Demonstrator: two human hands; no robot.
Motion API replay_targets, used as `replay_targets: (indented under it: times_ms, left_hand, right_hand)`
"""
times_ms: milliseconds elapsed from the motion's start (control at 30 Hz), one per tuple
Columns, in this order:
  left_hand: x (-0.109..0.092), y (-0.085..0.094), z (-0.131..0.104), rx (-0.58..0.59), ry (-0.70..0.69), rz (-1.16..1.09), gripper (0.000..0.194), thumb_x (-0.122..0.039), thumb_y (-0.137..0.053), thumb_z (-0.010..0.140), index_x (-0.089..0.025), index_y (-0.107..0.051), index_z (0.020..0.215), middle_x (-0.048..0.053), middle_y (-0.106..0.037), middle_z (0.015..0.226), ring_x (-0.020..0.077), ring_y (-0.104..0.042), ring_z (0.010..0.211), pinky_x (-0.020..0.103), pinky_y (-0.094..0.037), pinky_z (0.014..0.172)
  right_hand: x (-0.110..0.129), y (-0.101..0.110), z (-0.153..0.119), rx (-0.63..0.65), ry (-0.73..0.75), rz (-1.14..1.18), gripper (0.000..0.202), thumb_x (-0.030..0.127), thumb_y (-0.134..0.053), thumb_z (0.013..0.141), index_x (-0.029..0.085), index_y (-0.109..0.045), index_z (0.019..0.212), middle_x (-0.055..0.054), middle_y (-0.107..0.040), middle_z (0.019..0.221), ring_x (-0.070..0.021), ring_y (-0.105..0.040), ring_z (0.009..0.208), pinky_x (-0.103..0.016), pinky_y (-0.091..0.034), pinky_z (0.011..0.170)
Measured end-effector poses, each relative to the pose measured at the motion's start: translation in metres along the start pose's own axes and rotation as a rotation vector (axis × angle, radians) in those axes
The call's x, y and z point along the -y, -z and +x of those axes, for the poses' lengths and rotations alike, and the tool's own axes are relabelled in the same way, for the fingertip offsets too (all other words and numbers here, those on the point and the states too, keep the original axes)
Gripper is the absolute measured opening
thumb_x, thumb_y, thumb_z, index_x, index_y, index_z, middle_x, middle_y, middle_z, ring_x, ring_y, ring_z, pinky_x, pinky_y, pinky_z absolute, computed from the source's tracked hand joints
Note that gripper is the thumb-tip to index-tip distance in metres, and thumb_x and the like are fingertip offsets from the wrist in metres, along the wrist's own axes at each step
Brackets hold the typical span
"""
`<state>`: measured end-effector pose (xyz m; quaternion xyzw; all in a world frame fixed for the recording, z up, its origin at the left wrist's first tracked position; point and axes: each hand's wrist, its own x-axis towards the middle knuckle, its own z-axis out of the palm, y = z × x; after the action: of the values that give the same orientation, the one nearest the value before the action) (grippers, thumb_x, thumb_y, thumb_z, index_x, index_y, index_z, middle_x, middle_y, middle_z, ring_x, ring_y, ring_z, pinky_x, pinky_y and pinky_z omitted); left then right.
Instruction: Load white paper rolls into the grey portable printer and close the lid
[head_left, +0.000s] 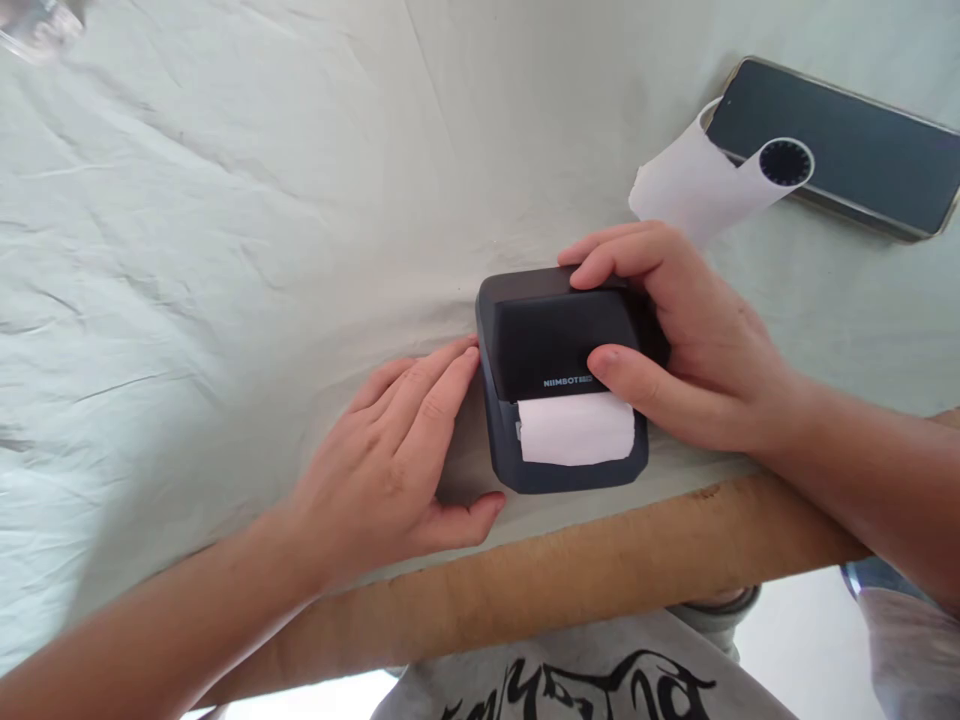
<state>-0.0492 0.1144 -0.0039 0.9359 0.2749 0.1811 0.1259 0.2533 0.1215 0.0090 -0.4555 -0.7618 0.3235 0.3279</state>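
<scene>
A small black label printer [555,345] marked NIIMBOT lies on the cloth near the table's front edge. White paper [577,432] comes out of its slot and lies over the front part of the casing. My right hand [675,340] grips the printer's right side, thumb on the lid and fingers over the far edge. At the printer's left side, my left hand [397,450] rests with fingers stretched out, fingertips at the casing and thumb apart near the front corner. The paper inside the printer is hidden by the closed lid.
A curling strip of white paper on a dark-cored roll [750,180] lies behind my right hand, partly over a phone [840,150]. Clear plastic [41,25] sits at the far left corner. A wooden edge [562,575] runs along the table front, beside a creased pale cloth [225,200].
</scene>
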Motion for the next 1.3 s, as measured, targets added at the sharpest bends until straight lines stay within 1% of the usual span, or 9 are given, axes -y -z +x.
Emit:
replay_targets:
  times_ms: [133, 267, 367, 533, 700, 800, 900, 1067, 1300]
  left_hand:
    - [-0.001, 0.001, 0.0, 0.025, -0.022, 0.023, 0.1, -0.052, -0.067, 0.103, -0.005, -0.023, 0.181, 0.032, -0.063, 0.166, 0.0435, -0.07, 0.149, 0.056, -0.061, 0.122]
    - [-0.003, 0.002, 0.003, 0.024, -0.049, 0.064, 0.091, -0.041, -0.066, 0.103, -0.001, -0.028, 0.177, 0.033, -0.068, 0.159, 0.0424, -0.072, 0.146, 0.055, -0.063, 0.119]
    - [-0.004, 0.002, 0.004, 0.004, -0.029, 0.042, 0.086, -0.038, -0.066, 0.101, -0.004, -0.035, 0.174, 0.03, -0.07, 0.157, 0.0404, -0.075, 0.141, 0.053, -0.065, 0.116]
    - [-0.007, 0.0, 0.005, -0.019, 0.032, 0.023, 0.071, -0.035, -0.061, 0.099, -0.008, -0.048, 0.164, 0.03, -0.068, 0.16, 0.0395, -0.077, 0.138, 0.054, -0.069, 0.109]
    - [-0.005, 0.0, 0.005, -0.051, 0.01, -0.023, 0.075, -0.036, -0.063, 0.097, -0.012, -0.046, 0.166, 0.029, -0.068, 0.161, 0.0396, -0.077, 0.138, 0.054, -0.07, 0.109]
    - [-0.001, 0.001, 0.002, -0.055, 0.021, -0.071, 0.079, -0.04, -0.064, 0.099, -0.018, -0.042, 0.172, 0.026, -0.068, 0.162, 0.0392, -0.078, 0.137, 0.055, -0.069, 0.11]
    - [0.0, 0.001, 0.001, -0.046, 0.004, -0.067, 0.083, -0.04, -0.065, 0.099, -0.011, -0.04, 0.173, 0.027, -0.069, 0.161, 0.04, -0.076, 0.141, 0.053, -0.066, 0.116]
    - [-0.004, -0.002, 0.001, -0.044, -0.007, -0.008, 0.077, -0.037, -0.063, 0.102, -0.007, -0.043, 0.17, 0.028, -0.07, 0.159, 0.0401, -0.076, 0.14, 0.054, -0.066, 0.118]
    - [-0.007, -0.005, 0.003, -0.09, 0.005, 0.04, 0.064, -0.036, -0.061, 0.103, -0.006, -0.054, 0.158, 0.028, -0.073, 0.154, 0.0379, -0.079, 0.135, 0.051, -0.069, 0.111]
  right_hand:
    - [0.002, 0.0, 0.0, 0.005, -0.021, -0.017, 0.028, 0.042, -0.062, 0.104, 0.03, -0.057, 0.128, -0.009, -0.072, 0.136, -0.0308, -0.071, 0.128, -0.054, -0.064, 0.108]
    - [-0.002, 0.0, -0.002, -0.008, 0.014, -0.045, 0.029, 0.038, -0.064, 0.103, 0.029, -0.058, 0.13, -0.009, -0.072, 0.14, -0.0295, -0.07, 0.13, -0.053, -0.062, 0.111]
    - [-0.006, 0.0, -0.005, 0.012, 0.043, -0.058, 0.033, 0.037, -0.065, 0.104, 0.029, -0.057, 0.136, -0.008, -0.071, 0.145, -0.0282, -0.07, 0.132, -0.049, -0.062, 0.107]
    - [-0.01, 0.002, -0.005, 0.067, 0.081, -0.1, 0.044, 0.047, -0.064, 0.106, 0.03, -0.052, 0.145, -0.008, -0.07, 0.149, -0.0287, -0.072, 0.13, -0.047, -0.063, 0.097]
    - [-0.015, 0.003, -0.006, 0.077, 0.088, -0.054, 0.061, 0.06, -0.071, 0.101, 0.033, -0.049, 0.151, -0.009, -0.068, 0.155, -0.0326, -0.07, 0.138, -0.054, -0.064, 0.106]
    - [-0.019, 0.005, -0.007, 0.074, 0.078, -0.002, 0.068, 0.059, -0.078, 0.096, 0.041, -0.048, 0.154, -0.007, -0.067, 0.157, -0.0353, -0.069, 0.142, -0.058, -0.065, 0.111]
    - [-0.022, 0.013, -0.006, 0.102, 0.107, 0.03, 0.072, 0.053, -0.084, 0.093, 0.046, -0.049, 0.157, -0.005, -0.065, 0.16, -0.0346, -0.067, 0.146, -0.057, -0.064, 0.116]
    - [-0.022, 0.024, -0.004, 0.214, 0.157, -0.028, 0.076, 0.046, -0.082, 0.097, 0.038, -0.047, 0.165, -0.008, -0.06, 0.166, -0.0308, -0.066, 0.15, -0.05, -0.064, 0.119]
    - [-0.023, 0.02, -0.005, 0.205, 0.183, -0.087, 0.078, 0.051, -0.075, 0.101, 0.037, -0.045, 0.171, -0.008, -0.059, 0.169, -0.0327, -0.063, 0.153, -0.053, -0.062, 0.12]
